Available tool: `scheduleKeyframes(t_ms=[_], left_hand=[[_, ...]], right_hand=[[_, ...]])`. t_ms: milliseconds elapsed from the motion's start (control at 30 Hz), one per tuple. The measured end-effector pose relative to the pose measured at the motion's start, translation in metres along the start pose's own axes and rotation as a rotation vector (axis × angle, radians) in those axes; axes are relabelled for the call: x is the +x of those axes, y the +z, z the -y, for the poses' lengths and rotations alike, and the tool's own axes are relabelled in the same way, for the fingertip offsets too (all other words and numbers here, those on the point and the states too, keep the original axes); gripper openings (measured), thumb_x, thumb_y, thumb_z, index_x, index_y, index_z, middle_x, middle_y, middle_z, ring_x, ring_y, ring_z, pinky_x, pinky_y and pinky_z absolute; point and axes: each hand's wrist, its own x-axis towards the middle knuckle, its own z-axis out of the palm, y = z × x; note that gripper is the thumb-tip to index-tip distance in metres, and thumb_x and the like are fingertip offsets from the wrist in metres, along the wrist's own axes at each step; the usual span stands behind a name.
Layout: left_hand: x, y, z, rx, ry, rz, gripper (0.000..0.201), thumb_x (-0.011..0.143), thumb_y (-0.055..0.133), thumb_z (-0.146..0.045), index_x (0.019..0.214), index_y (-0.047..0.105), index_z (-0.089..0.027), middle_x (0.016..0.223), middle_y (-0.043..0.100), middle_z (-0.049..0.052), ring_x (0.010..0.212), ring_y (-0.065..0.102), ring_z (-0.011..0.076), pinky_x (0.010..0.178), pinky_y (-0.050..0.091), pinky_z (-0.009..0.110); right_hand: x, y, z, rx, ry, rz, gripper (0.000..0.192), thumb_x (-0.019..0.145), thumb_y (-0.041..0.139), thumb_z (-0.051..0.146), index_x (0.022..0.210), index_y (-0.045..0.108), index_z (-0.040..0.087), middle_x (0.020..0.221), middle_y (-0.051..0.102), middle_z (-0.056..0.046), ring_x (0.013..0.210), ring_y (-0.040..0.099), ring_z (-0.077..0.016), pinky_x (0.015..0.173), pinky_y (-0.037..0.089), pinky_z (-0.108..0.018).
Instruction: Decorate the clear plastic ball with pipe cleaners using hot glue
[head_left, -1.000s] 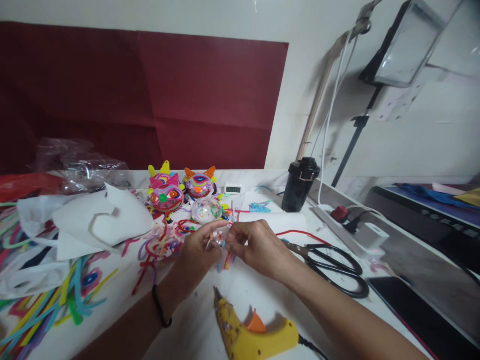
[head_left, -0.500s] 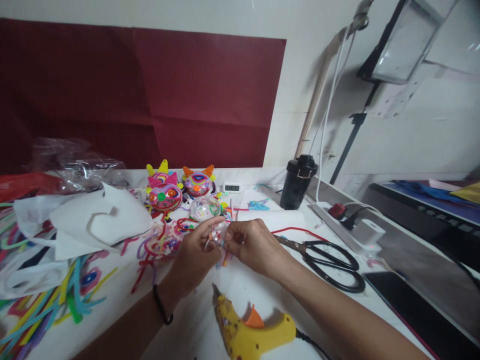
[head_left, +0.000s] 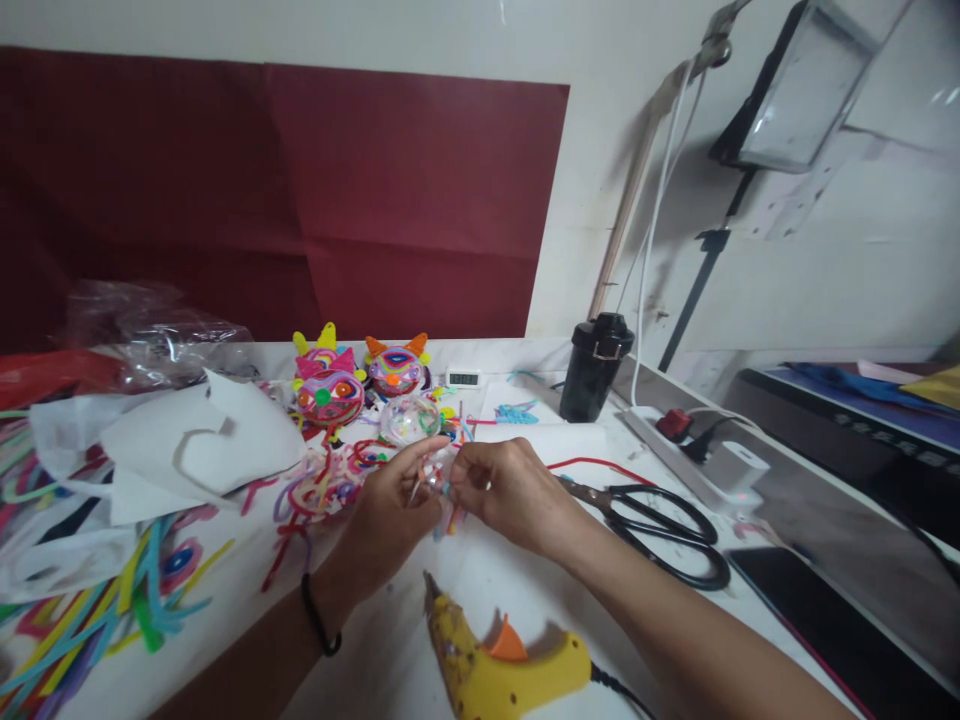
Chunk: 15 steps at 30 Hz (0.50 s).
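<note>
Over the middle of the white table, my left hand (head_left: 388, 512) has its fingers closed around a small, shiny clear piece (head_left: 433, 474) with coloured bits on it. The fingertips of my right hand (head_left: 510, 492) pinch the right side of the same piece. Coloured strips poke out below it, and its exact kind is too small to make out. Just behind the hands lies a clear plastic ball (head_left: 410, 420). A yellow hot glue gun (head_left: 510, 665) rests in front of them, its nozzle pointing away from me. Black-handled scissors (head_left: 660, 525) lie to the right of my right hand.
Colourful decorated ball figures (head_left: 330, 398) stand at the back. White paper scraps (head_left: 202, 440) and fuzzy craft stems (head_left: 97, 610) cover the left side. On the right are a black bottle (head_left: 596, 368), a power strip (head_left: 690, 455) and a phone (head_left: 832, 620).
Both hands stay almost in place, still holding the small piece, with only slight finger movement. The view has shifted very slightly.
</note>
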Motion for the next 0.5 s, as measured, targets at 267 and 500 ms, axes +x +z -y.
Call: scheduleKeyframes(t_ms=[267,500], left_hand=[[-0.0008,-0.0043,-0.0042,-0.021,0.007,0.043,0.053,0.066,0.064,-0.016,0.119,0.06,-0.014,0.093,0.072,0.006,0.079,0.065,0.0201,0.062,0.048,0.026],[-0.0004,-0.0041,-0.0039,-0.068,-0.008,0.034,0.055,0.066,0.067,-0.02,0.12,0.058,-0.012,0.106,0.072,0.011,0.088,0.066,0.0228,0.067,0.05,0.028]], right_hand=[[-0.0003,-0.0051,0.0021,0.029,0.0,0.0,0.014,0.072,0.063,0.004,0.07,0.068,0.018,0.06,0.067,0.002,0.056,0.06,-0.0126,0.054,0.039,-0.02],[-0.0015,-0.005,0.0018,0.074,0.004,0.016,0.015,0.072,0.062,0.003,0.069,0.067,0.017,0.062,0.068,0.001,0.057,0.062,-0.0128,0.056,0.041,-0.02]])
